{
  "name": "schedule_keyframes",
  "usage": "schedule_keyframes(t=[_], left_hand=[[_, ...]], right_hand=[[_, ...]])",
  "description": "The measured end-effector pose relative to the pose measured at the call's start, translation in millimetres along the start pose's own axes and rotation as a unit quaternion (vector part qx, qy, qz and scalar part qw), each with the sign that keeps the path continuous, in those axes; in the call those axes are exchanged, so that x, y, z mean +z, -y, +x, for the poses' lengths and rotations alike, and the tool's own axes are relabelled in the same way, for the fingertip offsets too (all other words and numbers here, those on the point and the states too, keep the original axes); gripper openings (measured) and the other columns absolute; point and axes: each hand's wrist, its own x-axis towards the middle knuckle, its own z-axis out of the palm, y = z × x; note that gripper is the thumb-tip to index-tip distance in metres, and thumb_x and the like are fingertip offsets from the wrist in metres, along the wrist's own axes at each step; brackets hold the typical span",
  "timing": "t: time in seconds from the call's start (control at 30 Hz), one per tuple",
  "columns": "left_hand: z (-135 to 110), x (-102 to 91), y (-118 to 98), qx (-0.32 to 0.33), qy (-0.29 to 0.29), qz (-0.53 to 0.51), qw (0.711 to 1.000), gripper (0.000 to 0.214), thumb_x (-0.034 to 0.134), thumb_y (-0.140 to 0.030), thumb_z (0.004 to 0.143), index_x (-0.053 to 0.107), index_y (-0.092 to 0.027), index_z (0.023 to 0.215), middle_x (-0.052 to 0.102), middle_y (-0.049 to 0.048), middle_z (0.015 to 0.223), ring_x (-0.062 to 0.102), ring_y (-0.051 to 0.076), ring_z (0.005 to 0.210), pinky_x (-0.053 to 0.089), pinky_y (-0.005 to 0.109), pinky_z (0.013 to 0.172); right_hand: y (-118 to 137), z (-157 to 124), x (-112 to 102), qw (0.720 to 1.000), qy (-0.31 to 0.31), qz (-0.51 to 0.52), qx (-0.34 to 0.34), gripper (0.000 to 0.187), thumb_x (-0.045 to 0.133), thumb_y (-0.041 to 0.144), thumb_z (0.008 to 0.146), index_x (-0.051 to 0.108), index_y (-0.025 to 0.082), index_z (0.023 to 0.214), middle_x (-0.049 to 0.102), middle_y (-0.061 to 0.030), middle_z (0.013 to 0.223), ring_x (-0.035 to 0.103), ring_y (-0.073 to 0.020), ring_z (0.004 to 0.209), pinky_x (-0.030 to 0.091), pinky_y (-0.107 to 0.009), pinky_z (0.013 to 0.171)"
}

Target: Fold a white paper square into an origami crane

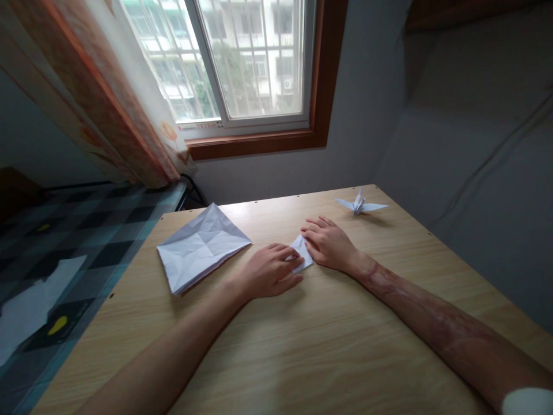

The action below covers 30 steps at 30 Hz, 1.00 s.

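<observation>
A small folded piece of white paper (301, 253) lies flat on the wooden table (302, 346) near its middle. My left hand (270, 271) presses on its left side with thumb and fingers. My right hand (329, 242) rests on its right edge, fingers flat and pointing left. Most of the paper is hidden under both hands. A stack of creased white square sheets (201, 246) lies to the left of my left hand. A finished white paper crane (360, 204) stands at the table's far right corner.
A grey wall runs along the table's right side and behind it, under a wood-framed window (254, 63). An orange curtain (108, 98) hangs at the left. A checked bedcover (64, 242) with loose paper lies beyond the table's left edge.
</observation>
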Motion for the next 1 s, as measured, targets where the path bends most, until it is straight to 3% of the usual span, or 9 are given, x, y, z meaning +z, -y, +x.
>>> schedule_keyframes(t=[0.1,0.2,0.33,0.43,0.67,0.83,1.0], left_hand=[[-1.0,3.0,0.8,-0.027,-0.025,0.009,0.999,0.034,0.054,-0.041,0.111,0.078,-0.022,0.125,0.079,0.0114,0.118,0.077,0.026,0.108,0.061,0.041,0.105],[-1.5,5.9,1.7,-0.047,-0.053,0.008,0.997,0.031,0.053,-0.037,0.111,0.079,-0.022,0.118,0.080,0.0112,0.121,0.079,0.025,0.109,0.064,0.039,0.103],[-2.2,9.3,3.1,-0.056,-0.072,0.004,0.996,0.031,0.055,-0.036,0.110,0.079,-0.020,0.119,0.081,0.0123,0.130,0.080,0.026,0.115,0.066,0.040,0.105],[-3.2,10.9,4.2,-0.058,-0.074,0.003,0.996,0.032,0.055,-0.033,0.110,0.080,-0.019,0.122,0.082,0.0114,0.130,0.080,0.026,0.118,0.065,0.039,0.109],[-4.3,10.2,5.3,-0.064,-0.073,0.004,0.995,0.035,0.053,-0.032,0.110,0.084,-0.020,0.122,0.082,0.0089,0.130,0.082,0.024,0.117,0.063,0.038,0.113],[-4.7,8.6,5.4,-0.055,-0.083,0.013,0.995,0.033,0.054,-0.031,0.110,0.086,-0.021,0.112,0.084,0.0061,0.124,0.084,0.022,0.110,0.066,0.036,0.107],[-7.4,10.5,6.3,-0.064,-0.094,0.028,0.993,0.032,0.067,-0.049,0.104,0.084,-0.022,0.105,0.085,0.0057,0.123,0.084,0.024,0.107,0.066,0.038,0.105]], right_hand=[[-0.3,-0.7,2.3,1.000,-0.010,-0.007,0.021,0.041,0.051,0.027,0.106,0.073,0.014,0.137,0.073,-0.0174,0.143,0.051,-0.0350,0.152,0.028,-0.055,0.135],[-1.5,-2.4,4.6,1.000,-0.004,0.008,0.016,0.046,0.048,0.024,0.107,0.068,0.015,0.147,0.066,-0.0158,0.155,0.046,-0.0332,0.157,0.026,-0.056,0.136],[-1.8,-6.4,7.8,0.994,0.064,0.064,-0.055,0.063,0.045,0.020,0.107,0.045,0.020,0.169,0.045,-0.0096,0.176,0.039,-0.0252,0.165,0.027,-0.049,0.137],[-2.2,-9.4,11.2,0.988,0.105,0.094,-0.058,0.066,0.042,0.028,0.110,0.033,0.020,0.175,0.033,-0.0097,0.180,0.033,-0.0228,0.168,0.027,-0.047,0.138],[-13.8,-11.3,14.6,0.992,0.107,0.071,0.011,0.066,0.039,0.042,0.114,0.031,0.021,0.176,0.030,-0.0098,0.181,0.031,-0.0267,0.169,0.025,-0.050,0.139],[-20.2,-11.1,13.4,0.991,0.116,0.056,0.036,0.067,0.037,0.047,0.115,0.032,0.021,0.176,0.028,-0.0097,0.181,0.030,-0.0286,0.169,0.024,-0.053,0.138],[-21.3,-11.0,13.2,0.991,0.111,0.043,0.056,0.069,0.036,0.051,0.115,0.033,0.019,0.175,0.029,-0.0104,0.181,0.030,-0.0298,0.169,0.024,-0.055,0.138]])
